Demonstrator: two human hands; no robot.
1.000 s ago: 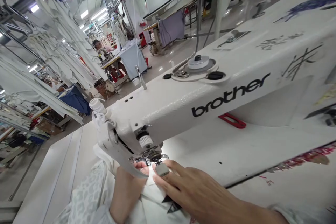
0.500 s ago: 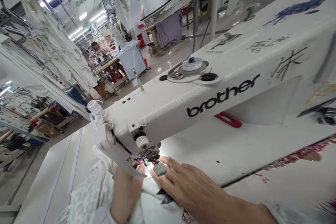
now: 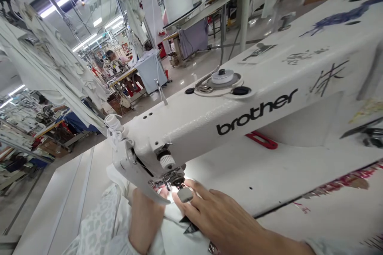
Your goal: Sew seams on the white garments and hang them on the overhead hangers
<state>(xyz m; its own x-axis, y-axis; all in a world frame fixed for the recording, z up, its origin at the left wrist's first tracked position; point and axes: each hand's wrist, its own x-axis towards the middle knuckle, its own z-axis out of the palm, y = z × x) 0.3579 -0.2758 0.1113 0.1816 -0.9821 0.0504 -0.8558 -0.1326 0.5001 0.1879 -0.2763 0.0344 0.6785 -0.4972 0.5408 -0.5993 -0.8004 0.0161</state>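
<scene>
Cloth [image 3: 176,239] lies under the bent right hand [image 3: 221,217], dark tips [image 3: 190,228] beside its fingers; the left hand [image 3: 146,215] is half hidden — I cannot tell what either grips. Best keep cloth flat, fingers clear of the sewing machine [image 3: 191,123].

Left grip [image 3: 148,212]: fingertips partly hidden behind curved white lever [image 3: 140,183]. White cloth [image 3: 173,237] between the grips runs off bottom edge, part covered by right grip [image 3: 217,211]. Dark pointed piece [image 3: 190,228] beneath right grip partly hidden, kind unclear. Far beyond left grip: person [image 3: 111,54], head blurred, handwork too small to tell.
</scene>
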